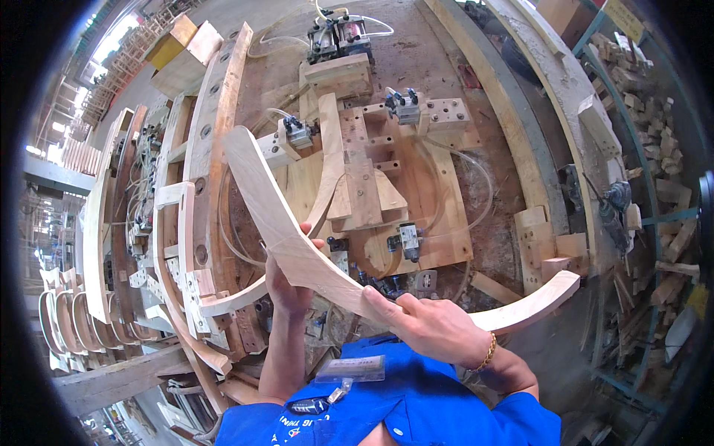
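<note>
A long, pale curved wooden chair part (pixel 262 195) is held up in front of my chest. Its broad, rounded end points up and to the left, and its slimmer arm sweeps out to the right. My left hand (pixel 288 285) grips it from beneath near the middle, thumb and fingertips showing at its edges. Wrapped over the slim arm is my right hand (pixel 428 323), its index finger stretched along the wood. Just beyond lies a wooden clamping jig (pixel 364 178) with small air cylinders, and a second curved wooden piece (pixel 332 141) rests on it.
Air hoses (pixel 487 182) loop over the bench. A large air cylinder (pixel 338 37) stands at its far end. Long wooden rails (pixel 491 97) flank the jig. Stacked wood offcuts (pixel 662 134) fill a rack at right; several curved parts (pixel 74 312) hang at left.
</note>
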Demonstrator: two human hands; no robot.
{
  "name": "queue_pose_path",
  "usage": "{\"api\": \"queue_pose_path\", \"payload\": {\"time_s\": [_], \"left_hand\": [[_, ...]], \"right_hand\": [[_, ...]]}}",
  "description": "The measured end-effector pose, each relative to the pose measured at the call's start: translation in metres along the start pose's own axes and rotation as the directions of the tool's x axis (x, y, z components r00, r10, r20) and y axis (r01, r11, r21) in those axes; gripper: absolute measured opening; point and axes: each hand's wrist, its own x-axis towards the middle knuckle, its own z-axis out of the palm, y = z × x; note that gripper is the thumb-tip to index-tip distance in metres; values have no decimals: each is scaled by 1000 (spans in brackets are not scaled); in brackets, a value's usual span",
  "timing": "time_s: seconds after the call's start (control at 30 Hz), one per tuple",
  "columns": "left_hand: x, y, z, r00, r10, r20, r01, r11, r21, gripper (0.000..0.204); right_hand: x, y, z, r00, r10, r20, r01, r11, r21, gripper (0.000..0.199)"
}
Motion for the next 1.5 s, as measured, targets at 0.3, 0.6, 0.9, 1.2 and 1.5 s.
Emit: {"api": "queue_pose_path", "payload": {"time_s": [0.3,0.6,0.9,1.2,1.5], "left_hand": [[24,-6,17,975,-220,30,218,918,-331,48],[19,5,-13,986,-156,-64,156,988,3,41],[90,-32,-49,996,-84,-11,51,497,866,45],[154,-105,-23,909,-395,-132,278,338,899,72],[155,-123,-29,891,-437,-122,309,387,869,71]], "right_hand": [[6,19,-10,999,47,23,-46,998,-32,71],[34,72,-37,945,324,-38,-326,941,-92,78],[82,135,-29,881,474,-10,-468,867,-168,82],[91,154,-8,879,475,36,-459,864,-206,83],[87,170,0,942,337,18,-326,922,-208,83]]}}
